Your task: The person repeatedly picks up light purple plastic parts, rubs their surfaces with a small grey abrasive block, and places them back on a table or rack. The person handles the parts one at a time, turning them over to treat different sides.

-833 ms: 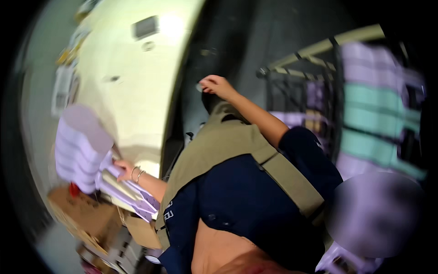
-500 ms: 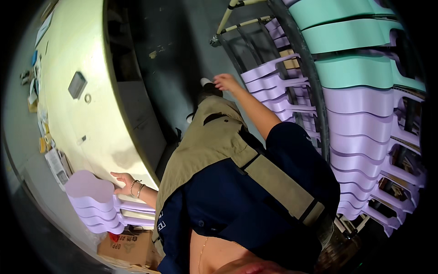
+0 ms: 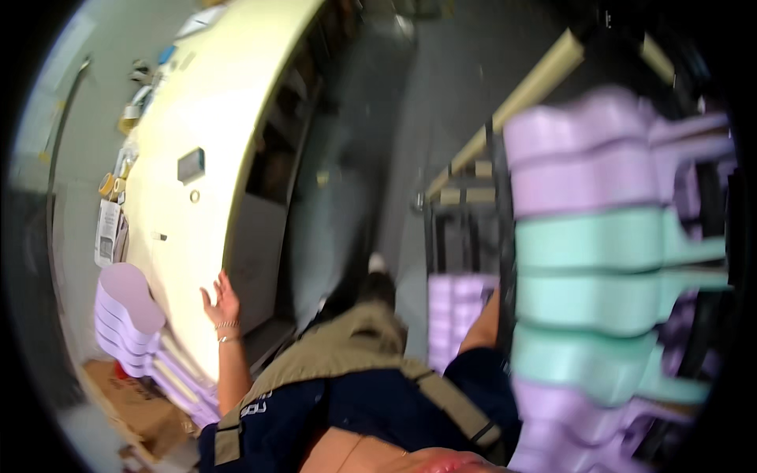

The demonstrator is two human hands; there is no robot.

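My left hand, with bracelets at the wrist, is raised beside the near edge of the cream table. Its fingers are spread and nothing is in them. Close by on the left is a stack of lavender plastic pieces with wavy-edged tops and leg-like bars. My right forearm reaches up toward the dark rack post, and the hand itself is hidden. Past that post, a tall stack on the rack mixes lavender pieces and mint-green pieces, somewhat blurred.
On the table lie a small grey block, a ring and a small light piece. Tape rolls and papers line its far edge. Below the left stack stands a cardboard box. Grey floor runs between table and rack.
The view has turned and moved forward, so the rack's stack looms larger on the right. My left hand has come away from the lavender stack. My right hand has gone out of sight.
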